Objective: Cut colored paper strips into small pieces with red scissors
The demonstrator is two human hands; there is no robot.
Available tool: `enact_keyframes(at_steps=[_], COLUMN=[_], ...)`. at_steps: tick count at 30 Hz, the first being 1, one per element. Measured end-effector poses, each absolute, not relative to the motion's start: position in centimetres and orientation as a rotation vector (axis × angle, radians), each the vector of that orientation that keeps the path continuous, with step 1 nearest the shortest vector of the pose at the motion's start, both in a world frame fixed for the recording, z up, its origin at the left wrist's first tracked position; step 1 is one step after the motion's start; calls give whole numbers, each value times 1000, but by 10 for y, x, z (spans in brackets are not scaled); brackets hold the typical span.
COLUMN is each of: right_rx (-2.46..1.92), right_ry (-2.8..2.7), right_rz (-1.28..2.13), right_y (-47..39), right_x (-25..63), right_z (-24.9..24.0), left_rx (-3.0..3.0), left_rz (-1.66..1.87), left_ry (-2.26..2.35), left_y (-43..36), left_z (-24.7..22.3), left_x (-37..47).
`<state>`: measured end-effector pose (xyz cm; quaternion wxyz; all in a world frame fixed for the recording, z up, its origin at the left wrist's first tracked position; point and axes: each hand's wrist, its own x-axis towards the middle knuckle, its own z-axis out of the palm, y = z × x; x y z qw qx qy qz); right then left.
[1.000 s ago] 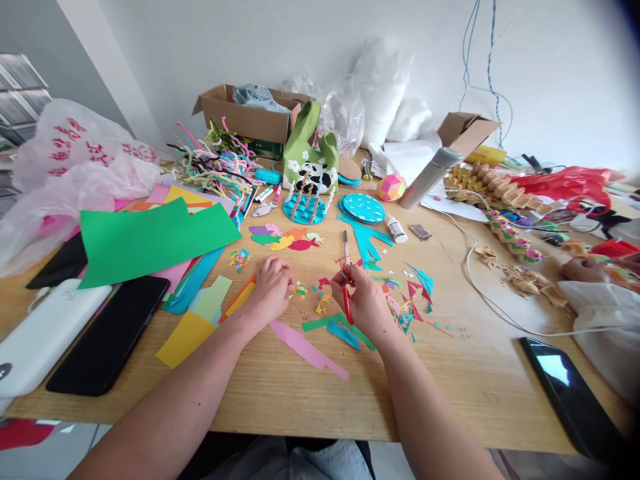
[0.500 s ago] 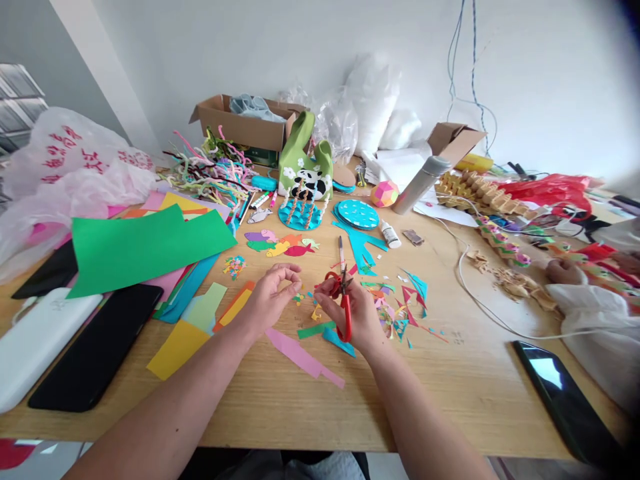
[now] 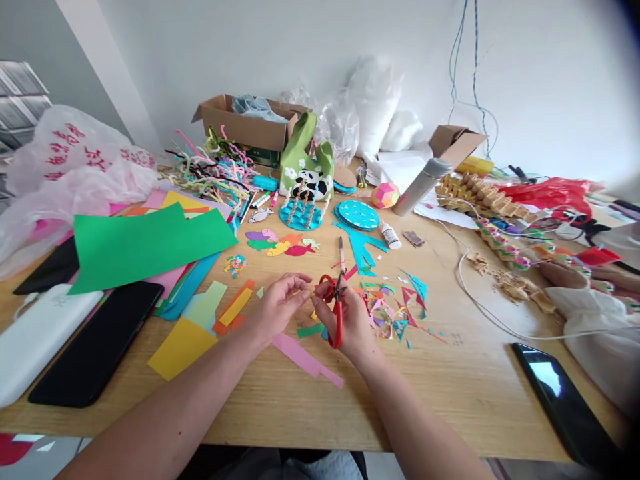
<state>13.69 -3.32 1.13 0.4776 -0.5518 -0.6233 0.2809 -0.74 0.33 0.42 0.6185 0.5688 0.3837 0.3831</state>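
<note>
My right hand holds red-handled scissors in the middle of the table. Close beside it on the left, my left hand pinches a tiny yellow piece, which lies between the fingertips of both hands. Colourful scraps are scattered right of my right hand. A pink paper strip lies below the hands. Beyond them are several paper fish, and a small pile of confetti sits to the left. A pen points away just past the scissors.
Green paper tops a stack at the left, near a white power bank and a black phone. A grey bottle stands tilted behind. At the right are a phone, a white cable and another person's hand.
My left hand has moved right and its fingertips have come to my right hand's, with a yellow piece between them. The scissors have shifted slightly left.
</note>
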Motion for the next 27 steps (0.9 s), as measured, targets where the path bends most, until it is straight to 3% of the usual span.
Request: enact_keyframes(at_steps=[12,27], right_rx=[-1407,-1394], right_ry=[-1592,-1631], right_rz=[739,793], right_y=[-32,-32], right_x=[144,149], right_z=[6,7], left_rx=[1758,1850], left_rz=[968,995], left_ry=[1025,1021], left_y=[7,7], left_z=[4,5], left_x=[-10,-10])
